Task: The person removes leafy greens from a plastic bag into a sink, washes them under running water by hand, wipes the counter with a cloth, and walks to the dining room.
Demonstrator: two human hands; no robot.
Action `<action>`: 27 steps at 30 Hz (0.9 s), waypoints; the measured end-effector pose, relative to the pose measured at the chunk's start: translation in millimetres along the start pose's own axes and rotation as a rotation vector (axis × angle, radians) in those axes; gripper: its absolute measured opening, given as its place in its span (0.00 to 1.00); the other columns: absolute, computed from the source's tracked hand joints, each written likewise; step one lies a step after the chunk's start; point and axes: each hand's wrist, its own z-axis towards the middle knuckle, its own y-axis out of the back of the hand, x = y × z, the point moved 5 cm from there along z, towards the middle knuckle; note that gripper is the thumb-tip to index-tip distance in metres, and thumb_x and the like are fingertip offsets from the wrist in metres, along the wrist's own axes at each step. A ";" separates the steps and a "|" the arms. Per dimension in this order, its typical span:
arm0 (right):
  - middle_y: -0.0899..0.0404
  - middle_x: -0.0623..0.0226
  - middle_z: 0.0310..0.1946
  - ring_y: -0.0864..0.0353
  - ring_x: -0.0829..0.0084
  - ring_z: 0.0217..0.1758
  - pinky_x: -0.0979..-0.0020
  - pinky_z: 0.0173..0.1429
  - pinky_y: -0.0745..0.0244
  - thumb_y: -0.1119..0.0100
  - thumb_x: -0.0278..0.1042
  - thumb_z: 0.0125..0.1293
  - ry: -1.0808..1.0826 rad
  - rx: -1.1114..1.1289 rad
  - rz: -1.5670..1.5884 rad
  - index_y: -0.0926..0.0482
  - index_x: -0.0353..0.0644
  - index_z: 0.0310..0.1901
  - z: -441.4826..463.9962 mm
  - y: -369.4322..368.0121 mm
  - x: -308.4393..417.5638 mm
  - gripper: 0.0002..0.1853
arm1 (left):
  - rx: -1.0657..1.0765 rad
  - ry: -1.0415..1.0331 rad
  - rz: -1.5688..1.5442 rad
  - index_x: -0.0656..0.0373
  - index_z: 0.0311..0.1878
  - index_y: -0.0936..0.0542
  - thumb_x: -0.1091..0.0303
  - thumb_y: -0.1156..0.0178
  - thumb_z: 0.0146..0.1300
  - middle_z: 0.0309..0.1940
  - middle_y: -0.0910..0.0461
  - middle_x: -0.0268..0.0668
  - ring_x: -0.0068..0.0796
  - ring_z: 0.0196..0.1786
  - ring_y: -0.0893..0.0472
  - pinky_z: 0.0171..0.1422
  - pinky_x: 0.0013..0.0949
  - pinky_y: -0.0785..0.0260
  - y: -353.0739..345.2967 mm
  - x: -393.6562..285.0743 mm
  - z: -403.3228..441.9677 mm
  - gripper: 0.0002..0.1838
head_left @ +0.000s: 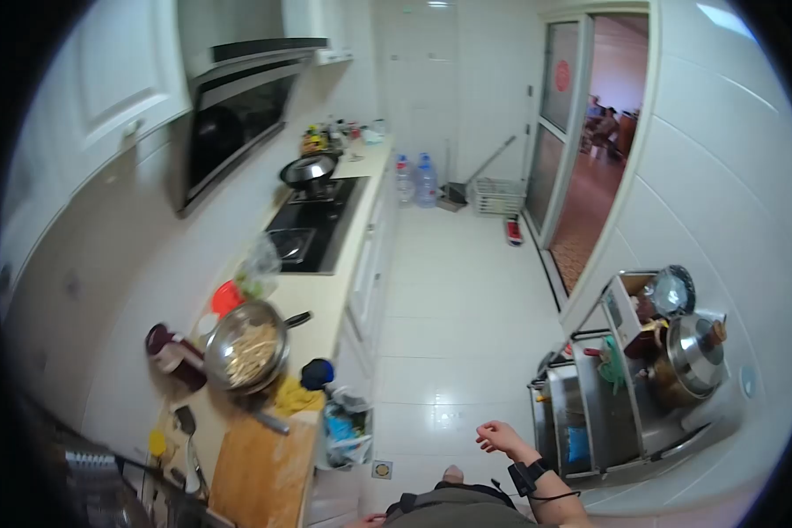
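Note:
My right hand hangs over the white tiled floor, between the counter and the metal rack. Its fingers are loosely bent with small gaps, and nothing shows in them. A black band with a cord is on that wrist. Only a sliver of my left hand appears at the bottom edge, so its fingers cannot be made out. The wooden cutting board on the counter lies nearest to it. Beyond the board stands a metal bowl of pale sliced food, near a yellow cloth.
Along the left runs the counter with a gas stove and a lidded wok. At right, a metal rack carries a lidded pot. Water jugs and a crate stand ahead, beside the open doorway.

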 end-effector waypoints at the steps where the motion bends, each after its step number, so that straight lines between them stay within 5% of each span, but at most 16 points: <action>1: 0.16 0.61 0.39 0.17 0.71 0.34 0.71 0.36 0.20 0.41 0.48 0.68 -0.008 -0.035 0.022 0.26 0.37 0.53 1.8 17.7 4.5 0.23 | 0.030 0.005 0.035 0.56 0.61 0.23 0.50 0.38 0.63 0.58 0.24 0.47 0.42 0.56 0.23 0.56 0.40 0.27 -0.2 -32.1 18.4 0.28; 9: 0.18 0.63 0.41 0.18 0.74 0.37 0.73 0.40 0.21 0.42 0.46 0.71 -0.035 -0.052 0.334 0.26 0.40 0.53 51.8 141.5 42.4 0.19 | 0.156 0.037 0.116 0.54 0.64 0.26 0.51 0.39 0.65 0.61 0.26 0.45 0.40 0.57 0.23 0.53 0.39 0.26 2.6 -269.4 154.5 0.28; 10: 0.18 0.63 0.41 0.18 0.75 0.37 0.74 0.40 0.21 0.42 0.46 0.71 -0.036 -0.082 0.393 0.26 0.40 0.53 57.6 152.9 45.5 0.19 | 0.161 0.064 0.050 0.53 0.65 0.27 0.53 0.39 0.66 0.61 0.25 0.41 0.35 0.55 0.23 0.48 0.36 0.25 8.6 -284.9 170.4 0.28; 11: 0.18 0.63 0.41 0.18 0.75 0.37 0.75 0.40 0.21 0.42 0.45 0.71 -0.036 -0.109 0.448 0.26 0.40 0.53 65.5 165.3 48.3 0.18 | 0.123 0.070 0.055 0.54 0.63 0.24 0.53 0.37 0.65 0.47 0.19 0.35 0.28 0.51 0.20 0.50 0.37 0.22 18.0 -273.8 214.9 0.26; 21: 0.18 0.66 0.38 0.19 0.77 0.35 0.76 0.38 0.21 0.44 0.44 0.72 -0.175 -0.303 0.546 0.24 0.39 0.52 209.7 312.2 96.1 0.17 | 0.193 0.023 0.152 0.54 0.63 0.26 0.54 0.37 0.66 0.50 0.22 0.36 0.27 0.50 0.23 0.50 0.36 0.22 65.8 -485.6 465.2 0.26; 23: 0.18 0.66 0.36 0.19 0.78 0.33 0.75 0.37 0.21 0.44 0.43 0.72 -0.200 -0.352 0.533 0.24 0.40 0.50 234.9 349.0 128.1 0.15 | 0.248 0.046 0.470 0.54 0.64 0.27 0.50 0.35 0.63 0.52 0.23 0.37 0.27 0.49 0.22 0.50 0.33 0.22 72.0 -550.1 506.8 0.30; 24: 0.18 0.68 0.35 0.19 0.79 0.33 0.75 0.36 0.22 0.42 0.42 0.71 -0.270 -0.376 0.531 0.24 0.40 0.49 247.9 367.3 143.6 0.15 | 0.262 -0.055 0.579 0.55 0.64 0.25 0.41 0.35 0.59 0.46 0.19 0.38 0.26 0.39 0.22 0.42 0.30 0.24 78.5 -588.8 530.7 0.36; 27: 0.18 0.69 0.32 0.18 0.79 0.33 0.76 0.36 0.22 0.40 0.41 0.70 -0.083 -0.388 0.403 0.23 0.38 0.48 301.2 415.8 167.1 0.15 | 0.203 -0.306 0.635 0.54 0.61 0.23 0.43 0.35 0.59 0.45 0.17 0.39 0.29 0.43 0.18 0.46 0.32 0.24 97.2 -688.5 616.5 0.32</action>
